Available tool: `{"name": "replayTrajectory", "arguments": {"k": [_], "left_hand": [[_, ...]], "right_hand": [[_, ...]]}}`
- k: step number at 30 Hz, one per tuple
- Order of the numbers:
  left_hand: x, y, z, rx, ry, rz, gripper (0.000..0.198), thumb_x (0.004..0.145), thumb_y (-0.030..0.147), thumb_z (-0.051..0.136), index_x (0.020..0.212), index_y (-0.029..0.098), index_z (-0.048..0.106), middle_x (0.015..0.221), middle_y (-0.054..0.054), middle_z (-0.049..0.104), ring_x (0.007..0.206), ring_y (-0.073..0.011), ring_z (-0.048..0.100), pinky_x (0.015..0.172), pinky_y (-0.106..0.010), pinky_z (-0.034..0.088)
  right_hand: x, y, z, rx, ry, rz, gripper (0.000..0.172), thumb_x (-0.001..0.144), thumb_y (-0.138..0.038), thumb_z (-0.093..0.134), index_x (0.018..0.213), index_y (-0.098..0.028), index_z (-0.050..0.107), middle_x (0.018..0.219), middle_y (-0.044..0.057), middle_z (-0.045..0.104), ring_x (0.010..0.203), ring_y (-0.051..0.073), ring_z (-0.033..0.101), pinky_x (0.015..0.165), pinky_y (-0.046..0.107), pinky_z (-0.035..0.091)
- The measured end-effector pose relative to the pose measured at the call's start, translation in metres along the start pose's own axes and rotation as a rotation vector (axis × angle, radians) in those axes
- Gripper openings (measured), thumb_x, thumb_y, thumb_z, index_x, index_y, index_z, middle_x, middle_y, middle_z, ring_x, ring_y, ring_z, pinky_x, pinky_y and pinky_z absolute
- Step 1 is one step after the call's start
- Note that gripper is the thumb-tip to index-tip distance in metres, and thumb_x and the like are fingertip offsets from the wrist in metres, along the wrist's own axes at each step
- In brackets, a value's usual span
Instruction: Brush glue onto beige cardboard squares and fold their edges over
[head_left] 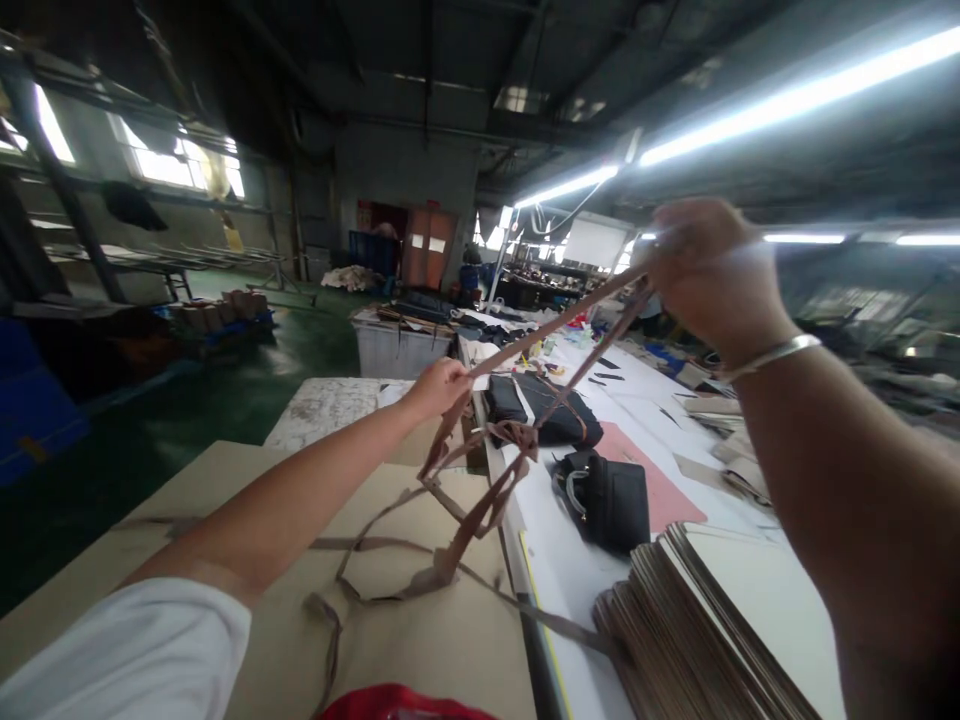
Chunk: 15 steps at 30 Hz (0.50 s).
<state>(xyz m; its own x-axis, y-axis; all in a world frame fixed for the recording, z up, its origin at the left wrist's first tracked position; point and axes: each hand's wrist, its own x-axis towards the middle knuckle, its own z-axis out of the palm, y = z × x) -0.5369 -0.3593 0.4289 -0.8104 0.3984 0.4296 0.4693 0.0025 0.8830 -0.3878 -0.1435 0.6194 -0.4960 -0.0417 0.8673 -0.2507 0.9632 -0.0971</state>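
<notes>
A long brown fabric strip is stretched between my two hands. My left hand, at the centre, pinches it between thumb and fingers. Higher up on the right, my right hand is closed on the same strip; a bracelet circles that wrist. From the right hand a second length runs down into a loose tangle of brown strip. The tangle hangs in loops over the tan board, and some lengths lie across it.
Right of the board runs a white table. On it are a black handbag, a tied black bundle, a pink sheet and a stack of brown-edged sheets. Farther back stands a pale bin.
</notes>
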Motion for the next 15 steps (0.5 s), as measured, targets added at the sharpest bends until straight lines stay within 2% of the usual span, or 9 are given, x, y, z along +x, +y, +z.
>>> {"name": "replayTrajectory", "arguments": {"k": [2,5,7,9,10,12,13,15], "left_hand": [[-0.002,0.014,-0.014,-0.202,0.062,-0.037,0.02,0.071,0.031,0.058,0.065,0.017,0.045,0.065,0.002,0.054,0.053,-0.0085,0.049,0.056,-0.023,0.043],[-0.01,0.037,-0.039,-0.369,-0.002,-0.059,0.02,0.076,0.033,0.055,0.07,0.019,0.042,0.055,0.007,0.046,0.038,-0.0034,0.032,0.04,-0.015,0.03],[-0.019,0.047,-0.062,-0.301,-0.135,-0.076,0.021,0.072,0.031,0.063,0.073,0.019,0.046,0.049,0.008,0.041,0.034,-0.0027,0.027,0.034,-0.013,0.019],[-0.026,0.05,-0.093,-0.06,-0.237,-0.096,0.025,0.064,0.024,0.072,0.079,0.017,0.053,0.054,0.007,0.051,0.036,-0.0025,0.032,0.033,-0.012,0.019],[-0.029,0.049,-0.111,0.076,-0.218,-0.123,0.027,0.061,0.02,0.075,0.08,0.016,0.056,0.06,0.006,0.057,0.04,-0.0029,0.039,0.034,-0.011,0.022],[-0.032,0.047,-0.148,0.249,0.012,-0.159,0.02,0.065,0.015,0.071,0.079,0.013,0.057,0.061,0.007,0.06,0.043,-0.0023,0.043,0.036,-0.007,0.022],[-0.033,0.046,-0.165,0.26,0.098,-0.174,0.016,0.069,0.012,0.068,0.08,0.012,0.057,0.054,0.009,0.056,0.041,-0.0014,0.041,0.038,-0.006,0.023],[-0.035,0.046,-0.191,0.214,0.169,-0.212,0.011,0.075,0.009,0.062,0.084,0.012,0.057,0.045,0.012,0.047,0.039,0.0005,0.037,0.043,-0.006,0.026]], "right_hand": [[-0.014,0.015,0.009,-0.269,-0.04,-0.017,0.04,0.074,-0.01,0.055,0.114,-0.015,0.056,0.116,0.014,0.057,0.104,0.025,0.053,0.091,0.041,0.039],[-0.029,0.044,0.024,-0.483,-0.144,0.147,0.023,0.078,-0.015,0.053,0.1,-0.014,0.062,0.102,0.017,0.062,0.096,0.027,0.057,0.084,0.04,0.043],[-0.036,0.068,0.029,-0.537,-0.171,0.294,0.013,0.078,-0.019,0.056,0.086,-0.015,0.064,0.086,0.015,0.064,0.092,0.027,0.059,0.081,0.038,0.044],[-0.043,0.095,0.027,-0.58,-0.196,0.405,0.009,0.075,-0.02,0.06,0.079,-0.015,0.065,0.078,0.014,0.064,0.09,0.027,0.059,0.079,0.036,0.044],[-0.046,0.107,0.024,-0.6,-0.207,0.45,0.008,0.074,-0.02,0.061,0.077,-0.015,0.065,0.077,0.015,0.063,0.09,0.027,0.059,0.079,0.036,0.044],[-0.053,0.125,0.019,-0.614,-0.215,0.52,0.008,0.073,-0.022,0.062,0.074,-0.014,0.065,0.076,0.015,0.063,0.089,0.026,0.06,0.079,0.036,0.044],[-0.055,0.131,0.018,-0.604,-0.209,0.54,0.009,0.072,-0.023,0.063,0.071,-0.014,0.065,0.075,0.014,0.063,0.088,0.026,0.06,0.079,0.036,0.044],[-0.057,0.134,0.02,-0.551,-0.169,0.544,0.012,0.07,-0.026,0.067,0.065,-0.015,0.063,0.07,0.012,0.063,0.086,0.025,0.06,0.078,0.034,0.044]]}}
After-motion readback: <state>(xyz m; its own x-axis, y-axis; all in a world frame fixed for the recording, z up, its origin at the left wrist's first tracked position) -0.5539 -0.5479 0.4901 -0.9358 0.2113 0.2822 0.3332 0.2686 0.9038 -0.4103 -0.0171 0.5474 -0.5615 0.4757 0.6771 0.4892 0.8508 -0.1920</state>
